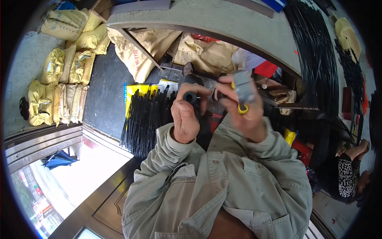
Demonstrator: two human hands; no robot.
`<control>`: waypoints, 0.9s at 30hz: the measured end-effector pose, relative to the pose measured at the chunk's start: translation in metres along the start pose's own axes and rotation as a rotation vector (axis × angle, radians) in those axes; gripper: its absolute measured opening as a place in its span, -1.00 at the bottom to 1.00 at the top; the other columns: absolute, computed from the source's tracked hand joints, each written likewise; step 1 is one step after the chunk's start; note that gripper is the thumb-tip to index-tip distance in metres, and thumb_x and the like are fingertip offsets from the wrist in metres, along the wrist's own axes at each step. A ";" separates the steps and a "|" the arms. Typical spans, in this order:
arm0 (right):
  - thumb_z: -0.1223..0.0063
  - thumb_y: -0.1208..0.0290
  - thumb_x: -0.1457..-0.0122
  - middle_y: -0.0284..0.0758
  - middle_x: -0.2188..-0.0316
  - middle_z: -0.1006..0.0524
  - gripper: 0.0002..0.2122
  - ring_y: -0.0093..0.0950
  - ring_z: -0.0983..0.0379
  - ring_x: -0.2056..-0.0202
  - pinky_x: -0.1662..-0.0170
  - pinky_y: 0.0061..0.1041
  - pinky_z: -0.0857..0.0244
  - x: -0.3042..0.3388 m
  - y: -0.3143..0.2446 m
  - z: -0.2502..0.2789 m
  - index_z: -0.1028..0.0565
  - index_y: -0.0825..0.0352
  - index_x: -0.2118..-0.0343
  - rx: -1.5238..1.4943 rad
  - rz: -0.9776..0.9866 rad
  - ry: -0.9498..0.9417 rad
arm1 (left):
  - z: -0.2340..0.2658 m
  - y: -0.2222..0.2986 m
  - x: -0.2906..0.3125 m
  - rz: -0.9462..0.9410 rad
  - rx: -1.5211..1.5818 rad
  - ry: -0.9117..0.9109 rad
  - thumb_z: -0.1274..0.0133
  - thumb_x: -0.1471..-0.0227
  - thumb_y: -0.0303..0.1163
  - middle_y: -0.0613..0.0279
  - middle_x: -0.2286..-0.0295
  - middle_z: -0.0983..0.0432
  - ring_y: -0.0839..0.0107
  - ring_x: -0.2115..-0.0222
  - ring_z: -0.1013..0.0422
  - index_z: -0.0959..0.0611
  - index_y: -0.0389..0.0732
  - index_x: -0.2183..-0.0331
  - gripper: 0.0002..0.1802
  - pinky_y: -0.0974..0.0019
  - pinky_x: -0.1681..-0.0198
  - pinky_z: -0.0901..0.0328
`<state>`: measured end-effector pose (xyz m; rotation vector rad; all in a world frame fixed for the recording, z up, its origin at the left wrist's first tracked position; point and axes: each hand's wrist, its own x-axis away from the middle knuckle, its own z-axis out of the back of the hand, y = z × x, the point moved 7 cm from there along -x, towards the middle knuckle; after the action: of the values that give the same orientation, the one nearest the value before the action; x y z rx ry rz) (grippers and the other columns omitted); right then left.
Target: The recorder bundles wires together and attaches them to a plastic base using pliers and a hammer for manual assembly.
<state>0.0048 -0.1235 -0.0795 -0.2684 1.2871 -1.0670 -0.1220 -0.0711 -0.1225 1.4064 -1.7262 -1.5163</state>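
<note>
In front of my chest my left hand (185, 115) is closed around a black tube (190, 96), whose round hollow end points up at me. A short way to its right is my right hand (247, 119), smeared by motion. It grips a blurred hand tool (244, 87) with a flat grey body and yellow parts; its exact kind cannot be made out. The tool and the tube look apart. Beside my left forearm stands a dense bundle of thin black rods (147, 119), with a yellow sack (131, 99) behind it.
A grey-topped table (223, 16) spans the far side, with long black strips (312, 44) hanging at its right. Large tan sacks (139, 47) lie beneath it. Yellow sacks (59, 87) are stacked at the left wall. Another person (350, 175) sits at the far right.
</note>
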 end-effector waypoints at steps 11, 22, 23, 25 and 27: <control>-0.04 0.55 0.10 -0.30 0.21 -0.37 -0.80 -0.37 -0.38 0.27 0.19 -0.36 -0.27 -0.018 -0.020 0.018 -0.49 0.40 0.35 0.887 0.195 -0.507 | 0.008 -0.003 0.002 0.052 -0.130 0.050 0.37 -0.03 0.24 0.31 0.55 -0.36 0.69 0.61 -0.18 -0.43 -0.35 0.33 -0.26 0.59 0.56 -0.07; 0.00 0.49 0.04 -0.27 0.14 -0.31 -0.81 -0.38 -0.33 0.22 0.21 -0.27 -0.23 -0.030 -0.044 0.021 -0.48 0.38 0.31 1.204 0.444 -0.530 | 0.000 0.002 0.002 0.135 -0.146 0.043 0.38 0.06 0.36 0.28 0.51 -0.34 0.57 0.63 -0.25 -0.41 -0.28 0.27 -0.19 0.55 0.62 -0.13; 0.00 0.49 0.04 -0.26 0.15 -0.31 -0.81 -0.36 -0.32 0.23 0.21 -0.28 -0.24 -0.029 -0.046 0.021 -0.47 0.39 0.32 1.207 0.438 -0.568 | -0.001 0.003 0.003 0.124 -0.167 0.072 0.40 0.05 0.35 0.28 0.51 -0.34 0.58 0.63 -0.24 -0.42 -0.29 0.27 -0.18 0.55 0.62 -0.12; 0.00 0.49 0.05 -0.24 0.16 -0.31 -0.81 -0.33 -0.32 0.24 0.22 -0.28 -0.24 -0.030 -0.046 0.022 -0.47 0.39 0.34 1.215 0.429 -0.604 | -0.001 0.005 0.002 0.111 -0.185 0.095 0.42 0.03 0.34 0.27 0.51 -0.34 0.58 0.64 -0.24 -0.42 -0.30 0.26 -0.18 0.55 0.63 -0.12; 0.00 0.49 0.06 -0.22 0.18 -0.31 -0.81 -0.28 -0.32 0.26 0.22 -0.29 -0.25 -0.026 -0.041 0.022 -0.45 0.41 0.35 1.152 0.381 -0.737 | -0.001 0.010 0.005 0.055 -0.277 0.081 0.45 0.02 0.34 0.26 0.50 -0.34 0.58 0.64 -0.24 -0.43 -0.31 0.24 -0.17 0.55 0.62 -0.12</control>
<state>0.0057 -0.1338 -0.0273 0.4232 -0.0451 -1.0629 -0.1270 -0.0769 -0.1146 1.2497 -1.4312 -1.5765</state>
